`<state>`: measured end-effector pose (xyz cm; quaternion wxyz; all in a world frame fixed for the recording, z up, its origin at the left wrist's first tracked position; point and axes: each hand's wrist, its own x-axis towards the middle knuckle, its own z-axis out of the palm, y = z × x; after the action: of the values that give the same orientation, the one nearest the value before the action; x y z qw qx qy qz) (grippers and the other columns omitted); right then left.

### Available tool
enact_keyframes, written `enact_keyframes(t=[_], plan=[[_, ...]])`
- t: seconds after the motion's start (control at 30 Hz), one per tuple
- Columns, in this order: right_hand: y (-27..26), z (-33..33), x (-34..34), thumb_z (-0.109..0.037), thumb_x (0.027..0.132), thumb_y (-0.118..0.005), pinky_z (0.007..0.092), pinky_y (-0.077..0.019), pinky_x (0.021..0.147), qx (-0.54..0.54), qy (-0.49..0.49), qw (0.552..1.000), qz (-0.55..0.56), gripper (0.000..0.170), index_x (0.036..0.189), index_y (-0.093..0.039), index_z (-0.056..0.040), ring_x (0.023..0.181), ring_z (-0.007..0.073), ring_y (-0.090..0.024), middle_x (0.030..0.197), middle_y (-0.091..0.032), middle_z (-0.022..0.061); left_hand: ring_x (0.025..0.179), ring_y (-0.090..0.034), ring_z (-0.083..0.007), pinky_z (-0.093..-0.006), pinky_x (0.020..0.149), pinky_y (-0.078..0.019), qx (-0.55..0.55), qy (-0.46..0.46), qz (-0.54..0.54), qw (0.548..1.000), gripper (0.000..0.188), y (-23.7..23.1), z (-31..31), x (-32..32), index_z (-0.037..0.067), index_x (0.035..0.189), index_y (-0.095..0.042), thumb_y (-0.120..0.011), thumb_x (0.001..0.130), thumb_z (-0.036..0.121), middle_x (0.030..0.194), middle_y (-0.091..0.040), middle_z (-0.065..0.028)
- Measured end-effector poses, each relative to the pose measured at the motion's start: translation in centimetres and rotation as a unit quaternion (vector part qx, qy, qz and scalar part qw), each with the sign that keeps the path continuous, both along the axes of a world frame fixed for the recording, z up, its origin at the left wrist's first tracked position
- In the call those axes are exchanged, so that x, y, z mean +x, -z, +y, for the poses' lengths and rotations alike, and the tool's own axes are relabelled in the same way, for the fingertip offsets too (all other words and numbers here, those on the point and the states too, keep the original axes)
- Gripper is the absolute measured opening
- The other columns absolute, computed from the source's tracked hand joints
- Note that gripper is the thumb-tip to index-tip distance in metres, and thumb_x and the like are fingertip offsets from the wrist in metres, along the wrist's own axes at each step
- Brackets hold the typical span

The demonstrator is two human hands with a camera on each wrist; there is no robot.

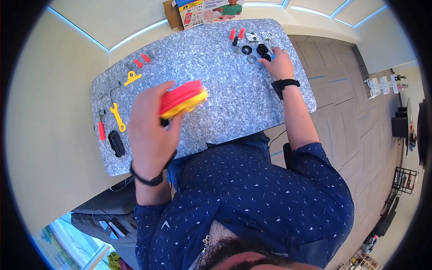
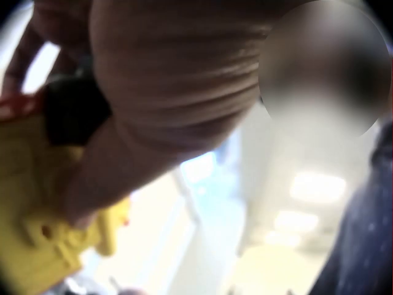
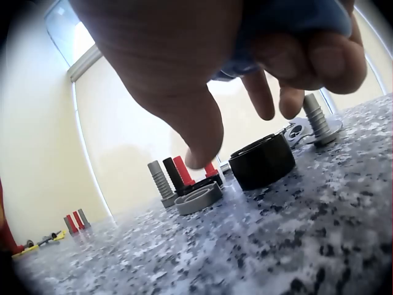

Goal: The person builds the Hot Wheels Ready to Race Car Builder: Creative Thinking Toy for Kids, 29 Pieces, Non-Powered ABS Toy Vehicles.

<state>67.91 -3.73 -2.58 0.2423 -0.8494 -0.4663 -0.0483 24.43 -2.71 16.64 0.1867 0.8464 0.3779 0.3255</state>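
My left hand [image 1: 150,123] grips a red-and-yellow toy vehicle body [image 1: 183,100] above the table. The body's yellow underside [image 2: 37,203] faces the left wrist camera, with the thumb pressed along it. At the far right of the table, my right hand [image 1: 281,66] has some fingers curled round a smooth blue object [image 3: 301,18], mostly hidden in the palm. Its thumb and other fingers point down over a black wheel [image 3: 263,163]. A grey ring [image 3: 199,200] lies beside that wheel, and another black wheel [image 1: 246,49] is farther left.
Red pegs [image 1: 232,33] and a silver part [image 1: 253,37] stand beyond the wheels. On the left side lie a yellow wrench [image 1: 118,117], a yellow bracket [image 1: 132,78], a black part [image 1: 116,143] and red and grey bolts [image 1: 146,57]. A toy box [image 1: 209,11] stands behind the far edge.
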Motion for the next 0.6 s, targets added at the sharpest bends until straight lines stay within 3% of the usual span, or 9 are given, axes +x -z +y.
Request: enact_keyframes(t=[0.13, 0.23, 0.27, 0.33, 0.37, 0.43, 0.53, 0.6], plan=[[0.3, 0.5, 1.4, -0.037, 0.082, -0.097, 0.0515, -0.0607, 0.092, -0.092, -0.041, 0.995, 0.004, 0.06, 0.123, -0.075, 0.0003, 0.105, 0.0459, -0.076, 0.115, -0.078, 0.0248, 0.119, -0.07, -0.0328, -0.0421, 0.103, -0.0552, -0.05, -0.021, 0.034, 0.998, 0.048, 0.7, 1.2, -4.6, 0.002, 0.129, -0.068, -0.083, 0.085, -0.007, 0.119, -0.071, -0.0147], [-0.7, -0.6, 0.8, -0.022, 0.084, -0.091, 0.0456, -0.0616, 0.086, -0.047, -0.077, 0.992, 0.086, 0.048, 0.125, -0.075, -0.0017, 0.095, 0.0356, -0.078, 0.114, -0.078, 0.0167, 0.116, -0.07, -0.0329, -0.0391, 0.101, -0.0552, 0.015, 0.018, -0.006, 1.0, 0.039, 5.8, 2.1, -6.9, 0.002, 0.122, -0.064, -0.081, 0.088, -0.008, 0.125, -0.068, -0.0173], [-1.1, -0.9, 0.0, -0.018, 0.085, -0.089, 0.0426, -0.061, 0.083, 0.005, -0.094, 0.982, 0.166, 0.045, 0.125, -0.075, -0.0025, 0.09, 0.0305, -0.076, 0.113, -0.078, 0.0136, 0.117, -0.07, -0.0296, -0.038, 0.102, -0.0548, -0.053, 0.005, -0.078, 0.996, 0.039, 7.6, 1.7, -7.2, 0.002, 0.121, -0.063, -0.082, 0.089, -0.007, 0.128, -0.067, -0.016], [-2.6, -2.1, -2.3, -0.01, 0.085, -0.084, 0.0366, -0.0596, 0.077, 0.102, -0.123, 0.933, 0.322, 0.04, 0.125, -0.077, -0.0042, 0.082, 0.0202, -0.072, 0.111, -0.077, 0.0073, 0.121, -0.068, -0.0232, -0.0357, 0.104, -0.0541, -0.191, -0.023, -0.22, 0.956, 0.039, 11.6, 0.6, -7.6, 0.003, 0.121, -0.06, -0.084, 0.091, -0.007, 0.133, -0.065, -0.0133], [-5.1, -3.0, -5.0, -0.008, 0.086, -0.083, 0.0309, -0.0566, 0.075, 0.113, -0.124, 0.885, 0.433, 0.042, 0.127, -0.078, -0.0069, 0.078, 0.0102, -0.064, 0.111, -0.074, 0.0013, 0.125, -0.065, -0.0183, -0.0346, 0.107, -0.0531, -0.218, -0.024, -0.21, 0.953, 0.04, 12.7, 0.4, -7.9, 0.003, 0.119, -0.058, -0.087, 0.093, -0.005, 0.138, -0.062, -0.0112], [-6.8, -4.1, -7.7, -0.006, 0.088, -0.08, 0.0269, -0.056, 0.071, 0.093, -0.185, 0.85, 0.484, 0.048, 0.136, -0.073, -0.0054, 0.084, 0.009, -0.066, 0.118, -0.07, 0.0022, 0.125, -0.065, -0.018, -0.0348, 0.108, -0.0556, -0.216, -0.019, -0.236, 0.947, 0.041, 15.3, -0.2, -7.1, 0.003, 0.121, -0.058, -0.085, 0.093, -0.007, 0.138, -0.062, -0.0121], [-7.1, -4.0, -12.8, -0.007, 0.087, -0.082, 0.0297, -0.0547, 0.083, 0.197, -0.339, 0.823, 0.411, 0.05, 0.136, -0.073, -0.0069, 0.091, 0.0113, -0.066, 0.119, -0.073, 0.002, 0.123, -0.068, -0.0223, -0.0372, 0.107, -0.0548, -0.169, -0.027, -0.233, 0.957, 0.038, 15.8, -0.8, -4.3, 0.002, 0.118, -0.058, -0.086, 0.092, -0.006, 0.133, -0.062, -0.0126], [-7.9, -5.0, -17.4, -0.004, 0.083, -0.088, 0.0301, -0.0537, 0.087, 0.223, -0.361, 0.743, 0.518, 0.047, 0.128, -0.073, -0.0059, 0.097, 0.012, -0.067, 0.128, -0.072, 0.0047, 0.122, -0.069, -0.0259, -0.0389, 0.105, -0.0537, -0.095, -0.029, -0.183, 0.978, 0.037, 16.0, -0.5, -3.3, 0.003, 0.116, -0.058, -0.086, 0.092, -0.004, 0.13, -0.063, -0.0131]])
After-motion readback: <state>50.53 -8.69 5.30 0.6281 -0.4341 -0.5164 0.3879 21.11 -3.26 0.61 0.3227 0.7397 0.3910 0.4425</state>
